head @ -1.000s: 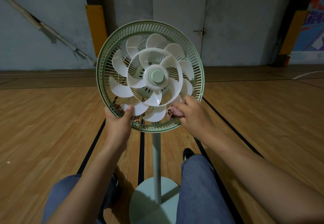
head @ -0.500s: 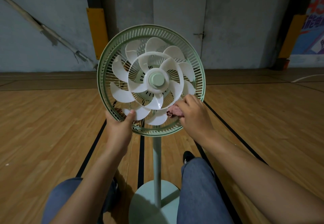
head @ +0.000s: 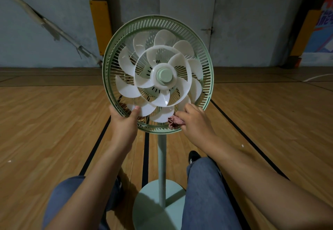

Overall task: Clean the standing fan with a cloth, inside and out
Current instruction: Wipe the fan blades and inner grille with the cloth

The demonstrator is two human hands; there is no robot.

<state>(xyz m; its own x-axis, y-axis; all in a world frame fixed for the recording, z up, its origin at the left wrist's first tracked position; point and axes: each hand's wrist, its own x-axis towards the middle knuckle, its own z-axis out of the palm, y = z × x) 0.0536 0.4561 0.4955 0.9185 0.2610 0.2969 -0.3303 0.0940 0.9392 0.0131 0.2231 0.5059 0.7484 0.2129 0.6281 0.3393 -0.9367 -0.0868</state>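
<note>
- Fan (head: 163, 75) stands on the wood floor (head: 45, 121) between your knees, head facing you. Front grille appears to be off, so the white blades (head: 128, 91) are open to reach; the green rear guard (head: 207, 71) rings them.
- Your left hand (head: 124, 119) grips the guard's lower-left rim, thumb over the front edge. Judged purpose: to stop the head swinging or tipping while you wipe.
- Your right hand (head: 195, 119) pinches a bunched pink cloth (head: 173, 121) against the guard's lower-right rim, just below the lowest blade. Fingers curled round the cloth; most of it is hidden under the hand.
- Hands are apart, one on each side of the pole (head: 162, 166).
- Step judged: inside cleaning of the lower rim and blade tips. Upper blades, hub, pole and base (head: 151, 199) likely remain.
- Risk: blades spin freely, so pressing on one may turn it away from the cloth.
</note>
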